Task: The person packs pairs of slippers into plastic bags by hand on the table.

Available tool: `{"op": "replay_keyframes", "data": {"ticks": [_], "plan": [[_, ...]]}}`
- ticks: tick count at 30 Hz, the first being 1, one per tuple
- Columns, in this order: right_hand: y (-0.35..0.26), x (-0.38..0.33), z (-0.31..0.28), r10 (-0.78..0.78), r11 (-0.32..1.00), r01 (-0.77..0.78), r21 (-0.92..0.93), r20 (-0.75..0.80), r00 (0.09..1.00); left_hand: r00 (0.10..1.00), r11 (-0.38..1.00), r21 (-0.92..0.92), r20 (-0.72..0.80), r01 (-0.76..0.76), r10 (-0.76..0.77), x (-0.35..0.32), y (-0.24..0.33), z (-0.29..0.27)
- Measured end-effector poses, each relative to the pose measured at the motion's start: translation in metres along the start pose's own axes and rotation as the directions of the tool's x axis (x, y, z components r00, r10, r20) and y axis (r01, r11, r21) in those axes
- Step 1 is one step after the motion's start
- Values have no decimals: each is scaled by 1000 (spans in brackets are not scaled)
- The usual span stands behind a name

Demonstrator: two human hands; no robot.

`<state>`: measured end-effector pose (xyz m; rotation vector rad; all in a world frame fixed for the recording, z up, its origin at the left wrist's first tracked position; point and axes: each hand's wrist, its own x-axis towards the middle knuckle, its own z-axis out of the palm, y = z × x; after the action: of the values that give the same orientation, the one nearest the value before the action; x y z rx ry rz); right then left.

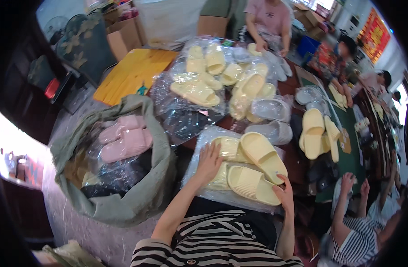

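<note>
In front of me lies a stack of clear plastic bags [199, 153] with pale yellow slippers on top. My left hand [209, 163] rests flat on the plastic, its fingers stretched out against a slipper strap at the left. My right hand [285, 194] grips the heel ends of two unbagged slippers, an upper yellow slipper [271, 162] and a lower yellow slipper [263, 190]. Their ribbed straps face up and point left. Further yellow straps [228, 148] show beneath them, partly hidden. Bagged grey slippers [271, 110] lie just beyond.
At my left a green-grey woven sack [157, 178] gapes, with bagged pink slippers [126, 144] inside. Bagged yellow slippers [195, 91] pile up at the table's far side. Loose yellow slippers [312, 133] lie to the right. A yellow board [132, 73] stands far left. Several people work around the tables.
</note>
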<state>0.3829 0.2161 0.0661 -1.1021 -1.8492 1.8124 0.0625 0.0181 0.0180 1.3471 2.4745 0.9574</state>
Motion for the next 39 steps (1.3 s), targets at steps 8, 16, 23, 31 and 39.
{"op": "replay_keyframes", "data": {"ticks": [8,16,23,31,39], "plan": [[-4,3,-2,-65,997,64,-34,-16,998,998,999,3,57,40,-40,1,-3,-3],[-11,2,-5,-87,996,87,11,-33,996,995,999,17,91,46,-47,2,-2,-3],[-33,-8,-1,-1,985,19,171,-105,994,993,998,8,100,58,-58,1,1,-4],[-22,3,11,-89,986,96,138,-51,995,999,999,21,44,25,-26,4,4,-6],[-18,9,15,-181,982,183,-55,38,983,982,992,98,-163,-84,100,-1,24,-23]]}}
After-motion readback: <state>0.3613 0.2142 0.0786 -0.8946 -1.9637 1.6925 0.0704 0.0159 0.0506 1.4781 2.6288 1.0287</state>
